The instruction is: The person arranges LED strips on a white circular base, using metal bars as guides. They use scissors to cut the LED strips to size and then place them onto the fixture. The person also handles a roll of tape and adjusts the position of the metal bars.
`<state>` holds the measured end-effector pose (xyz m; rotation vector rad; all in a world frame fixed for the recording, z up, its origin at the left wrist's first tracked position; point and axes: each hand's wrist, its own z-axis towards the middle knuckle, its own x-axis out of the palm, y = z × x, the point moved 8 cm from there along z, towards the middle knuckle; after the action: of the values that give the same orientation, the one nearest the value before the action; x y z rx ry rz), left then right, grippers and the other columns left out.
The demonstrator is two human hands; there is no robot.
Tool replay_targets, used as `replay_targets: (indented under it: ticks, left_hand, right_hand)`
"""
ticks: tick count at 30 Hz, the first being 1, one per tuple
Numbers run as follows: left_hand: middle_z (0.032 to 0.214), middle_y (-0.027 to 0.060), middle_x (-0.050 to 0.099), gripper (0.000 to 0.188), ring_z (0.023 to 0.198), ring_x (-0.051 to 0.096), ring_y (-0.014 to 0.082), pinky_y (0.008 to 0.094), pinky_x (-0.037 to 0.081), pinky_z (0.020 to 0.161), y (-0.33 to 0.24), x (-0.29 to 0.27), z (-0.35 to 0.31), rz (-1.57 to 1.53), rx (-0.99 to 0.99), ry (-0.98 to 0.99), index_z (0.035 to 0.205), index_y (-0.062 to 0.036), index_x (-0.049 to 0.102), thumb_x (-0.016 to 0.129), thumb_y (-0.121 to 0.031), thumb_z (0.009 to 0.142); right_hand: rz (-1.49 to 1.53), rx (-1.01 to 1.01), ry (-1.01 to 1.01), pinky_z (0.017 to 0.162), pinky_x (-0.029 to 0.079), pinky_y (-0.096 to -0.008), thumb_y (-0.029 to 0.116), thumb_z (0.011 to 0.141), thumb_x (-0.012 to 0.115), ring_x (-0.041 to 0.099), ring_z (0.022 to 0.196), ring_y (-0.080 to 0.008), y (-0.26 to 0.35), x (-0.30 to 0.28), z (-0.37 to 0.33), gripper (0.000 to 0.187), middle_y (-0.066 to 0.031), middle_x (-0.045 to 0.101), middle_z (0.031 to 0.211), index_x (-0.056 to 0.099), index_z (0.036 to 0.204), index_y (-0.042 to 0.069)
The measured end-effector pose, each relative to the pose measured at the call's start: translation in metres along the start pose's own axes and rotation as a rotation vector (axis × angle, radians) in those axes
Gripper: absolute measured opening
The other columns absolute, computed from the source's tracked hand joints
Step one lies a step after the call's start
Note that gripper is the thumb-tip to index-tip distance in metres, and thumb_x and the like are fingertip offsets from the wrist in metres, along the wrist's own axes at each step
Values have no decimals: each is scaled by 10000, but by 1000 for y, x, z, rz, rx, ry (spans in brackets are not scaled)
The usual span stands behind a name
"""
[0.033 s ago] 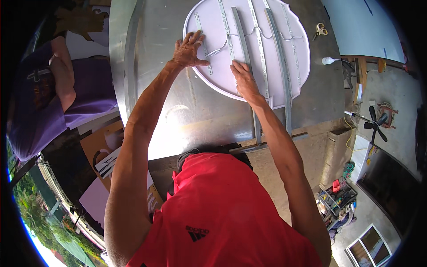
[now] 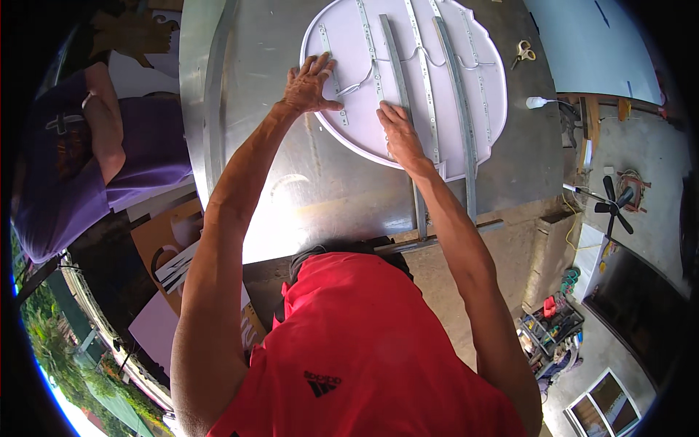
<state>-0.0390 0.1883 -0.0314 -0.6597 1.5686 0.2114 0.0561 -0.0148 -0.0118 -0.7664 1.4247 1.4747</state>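
A round, shallow lilac-white panel (image 2: pixel 357 135) with a raised rim lies on a metal table. Narrow LED strips run along it, joined by thin white wires (image 2: pixel 437 63). My left hand (image 2: pixel 307 87) is spread over the panel's left edge, its fingers and thumb on the leftmost LED strip (image 2: pixel 324 40). Lower on the panel, my right hand (image 2: pixel 402 137) rests with its fingers lying close together, just beside the lower end of the second LED strip (image 2: pixel 369 36). Two grey metal bars (image 2: pixel 394 58) cross the panel and jut past its near rim; my right wrist partly covers the left one.
The metal table (image 2: pixel 273 146) carries scissors (image 2: pixel 523 53) at the far right. A white bulb (image 2: pixel 537 102) hangs near its right edge. Another person in purple (image 2: pixel 145 138) is at the left. At the right are a black fan (image 2: pixel 611 206) and a tool rack (image 2: pixel 550 328).
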Motion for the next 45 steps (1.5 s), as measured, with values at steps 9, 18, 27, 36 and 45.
replay_targets:
  ticks: [9,18,27,36,45]
  left_hand:
    - [1640,70,235,1203,1492,224,300,559,266,1141,-1,-4,-1,-20,-18,11,1527,-123,383,875,-580,529]
    - [1637,71,228,1181,1500,192,296,629,228,1149,-1,-3,0,-105,-3,13,1516,-106,391,880,-527,527]
    - [1631,79,241,1149,1490,207,297,616,255,1123,-2,-8,0,-101,5,-10,1498,-95,417,886,-501,531]
    - [1627,75,250,1135,1488,211,287,612,256,1124,-1,-8,-1,-119,-9,-26,1495,-99,426,885,-474,527]
    - [1644,83,218,1178,1503,193,285,585,220,1154,-6,-10,-2,-92,-36,60,1529,-96,368,888,-484,546]
  right_hand:
    - [29,54,121,1100,420,-403,-121,785,577,443,1334,-357,-8,-2,10,489,-172,504,1417,548,1270,-73]
    - [11,127,-84,937,464,-476,27,921,576,549,1127,-405,-11,-3,75,420,-265,566,1198,488,1326,-41]
    - [7,410,-128,693,548,-493,265,938,600,682,741,-387,-37,-2,115,269,-196,667,815,627,870,6]
    - [-186,457,-345,756,518,-484,252,860,696,623,907,-366,-28,-63,73,247,-162,599,940,600,917,32]
    - [-490,799,-264,913,408,-501,245,875,711,502,1123,-366,-88,-116,-144,444,-176,505,1183,511,1233,75]
